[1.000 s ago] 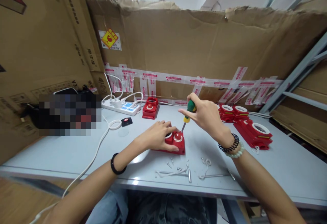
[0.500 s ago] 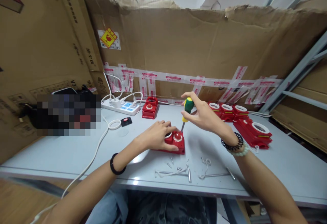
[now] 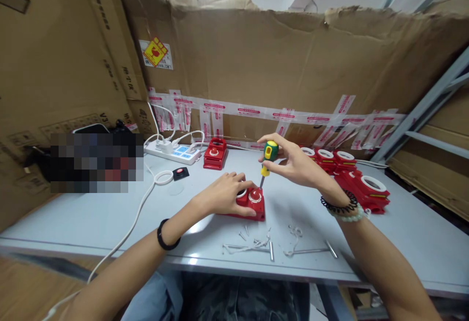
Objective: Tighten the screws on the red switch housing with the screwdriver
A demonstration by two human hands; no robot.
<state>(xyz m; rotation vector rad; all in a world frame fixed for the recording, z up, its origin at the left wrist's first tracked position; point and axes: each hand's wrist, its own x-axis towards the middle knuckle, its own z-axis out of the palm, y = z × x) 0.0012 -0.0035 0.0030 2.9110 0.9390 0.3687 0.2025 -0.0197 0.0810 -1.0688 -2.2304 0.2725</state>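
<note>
My left hand (image 3: 229, 195) grips a red box (image 3: 259, 209) from above, fingers over its far side and thumb along its near part. A red dome in a white ring shows on the box. My right hand (image 3: 287, 162) holds a green and yellow screwdriver (image 3: 270, 152) upright, slightly tilted, its tip at the far right corner of the box. Loose screws (image 3: 242, 236) lie in front of the box. Nearer the edge are two metal T-shaped rods (image 3: 271, 251) with white string.
A smaller red box (image 3: 215, 155) stands behind, beside a white power strip (image 3: 172, 152) with plugs and cables. More red boxes (image 3: 379, 199) with white rings sit at the right. A cardboard wall (image 3: 242, 57) closes the back. A black disc piece (image 3: 180, 173) lies left.
The screwdriver handle has turned, and my right hand's fingers have shifted around it. My right wrist has moved a little to the right. My left hand stays in place.
</note>
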